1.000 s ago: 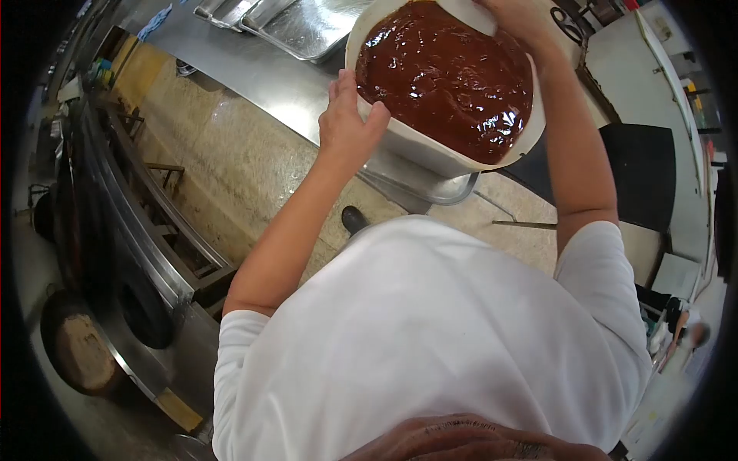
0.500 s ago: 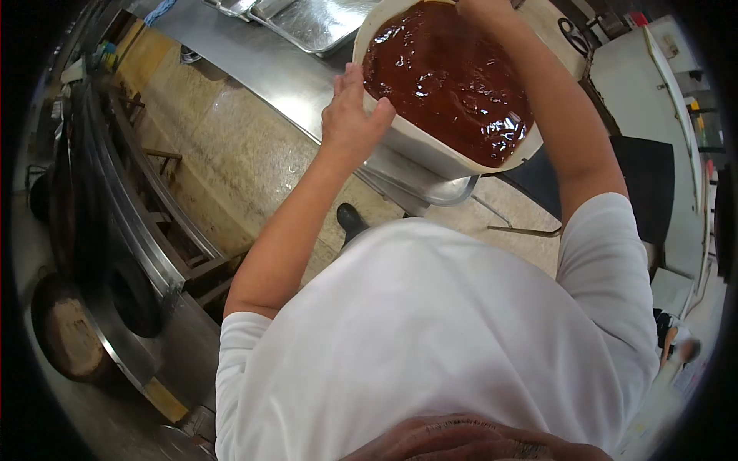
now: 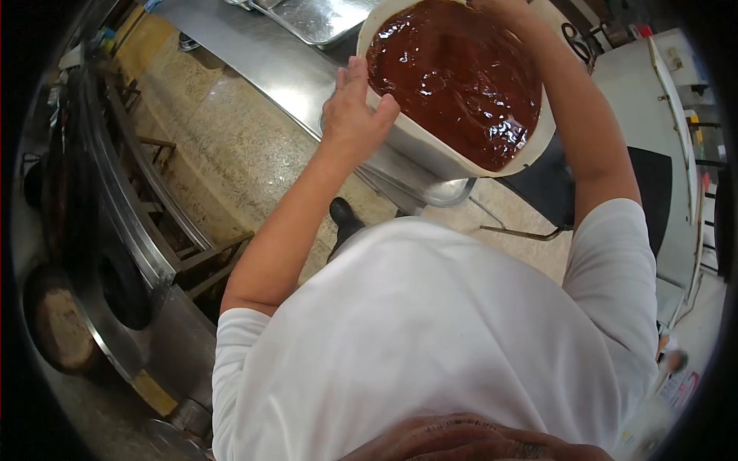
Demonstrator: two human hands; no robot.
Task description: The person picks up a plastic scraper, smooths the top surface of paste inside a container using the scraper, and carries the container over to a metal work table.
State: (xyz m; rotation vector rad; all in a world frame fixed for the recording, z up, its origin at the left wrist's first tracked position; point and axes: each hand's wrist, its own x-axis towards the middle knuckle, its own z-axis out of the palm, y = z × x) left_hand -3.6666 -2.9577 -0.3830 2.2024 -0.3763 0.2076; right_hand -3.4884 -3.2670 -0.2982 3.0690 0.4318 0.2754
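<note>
A cream-coloured tub (image 3: 438,150) full of glossy dark red-brown liquid (image 3: 457,73) stands at the top of the view. My left hand (image 3: 355,115) presses against its near left side, fingers stretched along the rim and thumb apart. Over the far edge of the liquid, my right hand (image 3: 500,11) is closed, partly cut off by the frame's top. Whatever it grips is hidden. Ripples and bright reflections mark the liquid's surface.
Beneath the tub is a metal tray (image 3: 450,192). Metal pans (image 3: 307,19) lie on the steel counter (image 3: 231,46). A black-seated chair (image 3: 649,184) stands at right, black-handled scissors (image 3: 575,42) beyond the tub. A steel cooking station (image 3: 165,261) runs along the left.
My right hand has shifted slightly right, and the liquid's ripples have changed. The tub appears a little further right in view. My left hand keeps its place against the rim.
</note>
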